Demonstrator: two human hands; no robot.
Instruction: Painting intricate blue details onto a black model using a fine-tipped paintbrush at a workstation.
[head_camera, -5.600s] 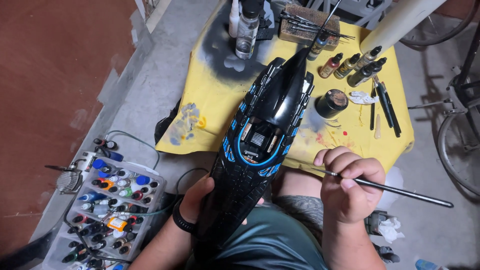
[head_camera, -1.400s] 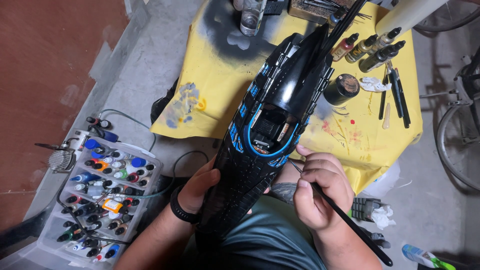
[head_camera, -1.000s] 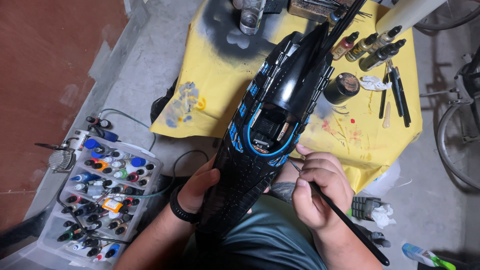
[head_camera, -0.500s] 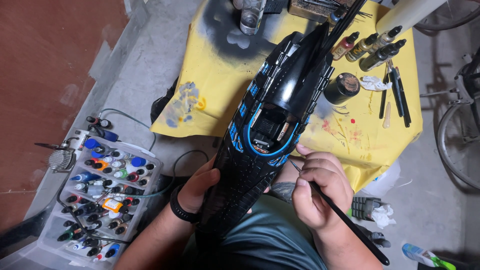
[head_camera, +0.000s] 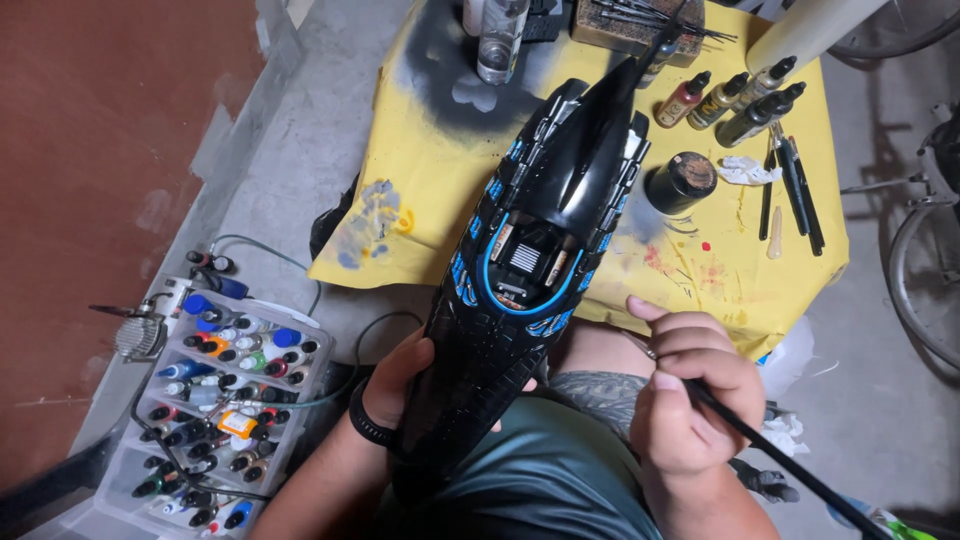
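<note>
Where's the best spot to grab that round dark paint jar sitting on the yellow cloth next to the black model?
Probably the round side wall of the paint jar, coming from above on its right. It stands upright, lid up, so fingers can wrap its sides. The black model crowds its left side, while the brushes to the right lie farther off.

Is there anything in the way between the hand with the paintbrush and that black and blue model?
Nothing visible does. The right hand holds the paintbrush just beside the black model, with only open space between them. The left hand grips the model's other side.
</note>
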